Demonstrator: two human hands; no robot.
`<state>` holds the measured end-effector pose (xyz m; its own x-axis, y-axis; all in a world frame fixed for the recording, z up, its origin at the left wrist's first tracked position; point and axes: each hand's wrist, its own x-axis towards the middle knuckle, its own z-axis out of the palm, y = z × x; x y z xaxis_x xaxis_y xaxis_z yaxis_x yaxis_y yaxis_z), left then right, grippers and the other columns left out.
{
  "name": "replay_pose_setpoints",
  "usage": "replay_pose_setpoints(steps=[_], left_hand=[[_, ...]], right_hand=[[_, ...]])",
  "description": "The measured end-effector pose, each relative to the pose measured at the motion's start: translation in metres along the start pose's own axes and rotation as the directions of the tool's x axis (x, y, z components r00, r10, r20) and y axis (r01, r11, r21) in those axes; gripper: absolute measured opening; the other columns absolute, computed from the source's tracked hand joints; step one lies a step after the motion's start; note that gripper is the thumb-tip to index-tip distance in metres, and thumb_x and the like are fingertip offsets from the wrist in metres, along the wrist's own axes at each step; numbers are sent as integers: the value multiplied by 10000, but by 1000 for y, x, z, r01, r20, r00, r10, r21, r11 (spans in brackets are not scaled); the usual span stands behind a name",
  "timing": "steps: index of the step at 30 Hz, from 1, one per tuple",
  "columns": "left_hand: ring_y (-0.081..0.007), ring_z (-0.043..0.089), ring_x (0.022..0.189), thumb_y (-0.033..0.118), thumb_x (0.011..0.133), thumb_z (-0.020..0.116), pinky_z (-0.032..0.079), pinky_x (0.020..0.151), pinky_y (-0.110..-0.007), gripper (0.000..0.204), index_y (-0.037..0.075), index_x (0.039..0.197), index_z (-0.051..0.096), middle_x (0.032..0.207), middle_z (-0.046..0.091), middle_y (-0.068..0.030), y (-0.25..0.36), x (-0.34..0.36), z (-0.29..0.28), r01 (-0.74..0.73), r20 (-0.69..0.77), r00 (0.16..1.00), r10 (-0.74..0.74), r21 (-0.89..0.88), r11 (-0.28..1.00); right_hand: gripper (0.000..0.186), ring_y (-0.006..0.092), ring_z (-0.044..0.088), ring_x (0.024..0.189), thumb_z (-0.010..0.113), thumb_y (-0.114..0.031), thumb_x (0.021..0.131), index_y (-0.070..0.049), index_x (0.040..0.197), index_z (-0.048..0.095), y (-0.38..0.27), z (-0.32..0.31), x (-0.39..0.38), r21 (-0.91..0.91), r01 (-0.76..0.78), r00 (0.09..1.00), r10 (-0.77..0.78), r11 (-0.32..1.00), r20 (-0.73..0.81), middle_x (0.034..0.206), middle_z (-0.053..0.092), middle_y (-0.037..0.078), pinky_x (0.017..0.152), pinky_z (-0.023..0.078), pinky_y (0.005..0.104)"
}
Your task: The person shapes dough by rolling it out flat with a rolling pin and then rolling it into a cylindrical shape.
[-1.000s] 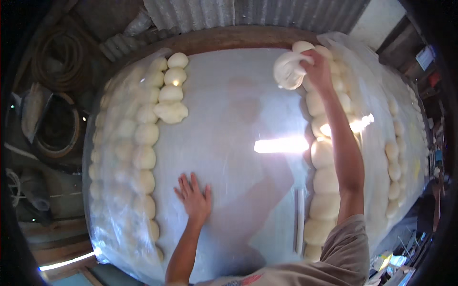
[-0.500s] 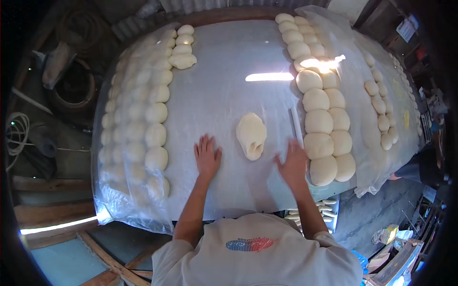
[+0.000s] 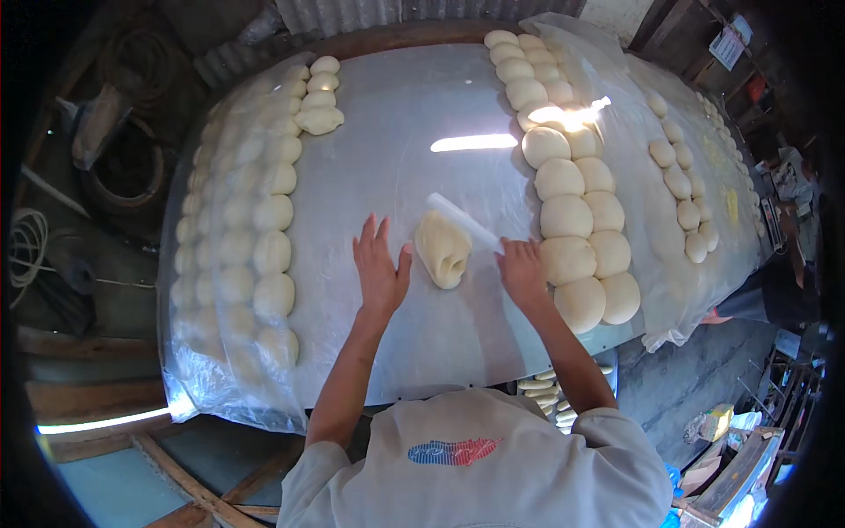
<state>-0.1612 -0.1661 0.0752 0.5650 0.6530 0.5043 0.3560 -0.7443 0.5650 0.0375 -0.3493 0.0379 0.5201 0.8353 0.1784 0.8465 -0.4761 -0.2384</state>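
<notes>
A single pale piece of dough [image 3: 440, 253], rounded at the far end and folded with a dent at the near end, lies mid-table. My right hand [image 3: 523, 267] is closed on one end of a slim white rolling pin [image 3: 462, 220]. The pin slants to the far left, its other end over or against the far edge of the dough; I cannot tell whether it presses. Just left of the dough, my left hand [image 3: 380, 268] is open, fingers spread, holding nothing. Close to my right hand stands a double row of round dough balls [image 3: 567, 260].
More dough balls [image 3: 274, 253] line the left side, mostly under clear plastic sheeting [image 3: 231, 370]. Another plastic sheet [image 3: 656, 290] covers the right side, with smaller dough pieces [image 3: 678, 183] there. Below the near table edge sits a tray of long dough pieces [image 3: 547, 392]. Another person [image 3: 775, 290] is at far right.
My right hand has picked up the rolling pin from beside the right row and swung it left to the dough. My left hand has risen slightly, fingers spread wider. The view has shifted a little.
</notes>
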Motion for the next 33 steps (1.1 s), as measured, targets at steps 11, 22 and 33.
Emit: replay_pose_setpoints(steps=[11,22,33], left_hand=[[-308,304,1384,437,965,383,0,1087,-674,597,33,1406,381,1422,414,-187,-76,45,95,-38,388,909,-156,448,893],[-363,208,1417,537,948,350,17,1023,-751,705,63,1466,276,1508,243,-230,-81,90,103,-131,408,910,-70,444,886],[-362,215,1415,556,927,389,15,1021,-752,730,52,1450,307,1502,255,-237,-116,153,138,-96,343,933,-109,528,844]], right_hand=[[675,378,381,1316,479,-501,906,-43,1394,394,5,59,123,2,92,991,-91,996,-96,1383,436,235,1091,189,612],[725,381,280,1384,403,-552,918,-49,1436,347,7,75,165,24,144,989,-143,989,-46,1453,338,244,1093,96,646],[720,352,337,1305,450,-543,886,-42,1396,361,32,88,269,47,352,929,-343,935,-138,1401,363,198,1058,199,630]])
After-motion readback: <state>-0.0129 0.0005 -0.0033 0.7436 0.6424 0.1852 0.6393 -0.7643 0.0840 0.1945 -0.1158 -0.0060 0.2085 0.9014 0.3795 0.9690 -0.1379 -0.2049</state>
